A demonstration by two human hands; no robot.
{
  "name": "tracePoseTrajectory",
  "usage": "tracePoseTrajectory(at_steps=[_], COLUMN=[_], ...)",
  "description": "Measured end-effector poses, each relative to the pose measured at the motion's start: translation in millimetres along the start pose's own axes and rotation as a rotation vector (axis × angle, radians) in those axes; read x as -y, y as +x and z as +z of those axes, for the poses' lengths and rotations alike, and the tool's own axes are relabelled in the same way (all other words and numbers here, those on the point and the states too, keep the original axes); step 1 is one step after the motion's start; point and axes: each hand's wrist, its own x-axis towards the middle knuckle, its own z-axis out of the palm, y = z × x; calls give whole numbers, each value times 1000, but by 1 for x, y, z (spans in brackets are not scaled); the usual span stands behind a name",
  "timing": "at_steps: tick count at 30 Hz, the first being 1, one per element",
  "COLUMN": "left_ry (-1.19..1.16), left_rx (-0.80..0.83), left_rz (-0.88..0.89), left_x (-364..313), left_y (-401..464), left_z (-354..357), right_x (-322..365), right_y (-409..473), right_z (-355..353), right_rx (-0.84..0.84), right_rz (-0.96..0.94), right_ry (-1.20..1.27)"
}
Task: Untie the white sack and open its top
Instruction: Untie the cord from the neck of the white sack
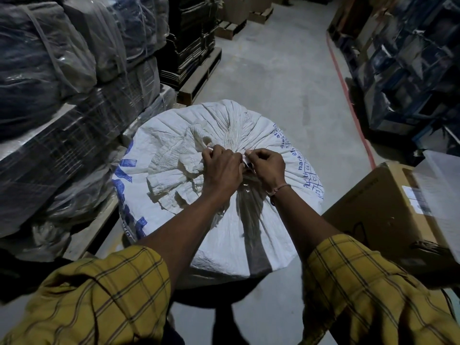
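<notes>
A big white woven sack (pixel 224 220) with blue print stands upright on the floor right in front of me. Its top is gathered into a tied neck, and the loose crumpled flap (pixel 171 170) spreads out to the left of the knot. My left hand (pixel 221 168) and my right hand (pixel 266 168) meet at the knot (pixel 242 158) in the middle of the sack's top. Both hands have their fingers pinched on the tie there. The knot itself is mostly hidden under my fingers.
Plastic-wrapped dark bales (pixel 62 95) stacked on wooden pallets close in on the left. A cardboard box (pixel 380 210) stands at the right, touching distance from the sack. Blue shelving stock (pixel 410 66) lines the right side. A concrete aisle (pixel 273 70) with a red floor line (pixel 348 100) runs ahead.
</notes>
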Motion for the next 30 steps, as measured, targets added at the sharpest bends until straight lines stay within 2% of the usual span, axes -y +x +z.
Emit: tracePoseTrajectory(at_steps=[6,16,24,30], left_ry=[-30,30,-20,-167], left_rx=[41,85,126,42], left_rz=[-44,72,172,116], left_x=[7,11,29,35], left_y=[2,-2,-6,-6], left_z=[2,0,-2,-2], right_x=[0,13,34,36], right_y=[-1,3,11,17], right_z=[-7,-7,-10,-15], right_rx=[182,-36,-98,-61], right_rz=[38,-114,-250,-271], right_ry=[61,-162,-290,-500])
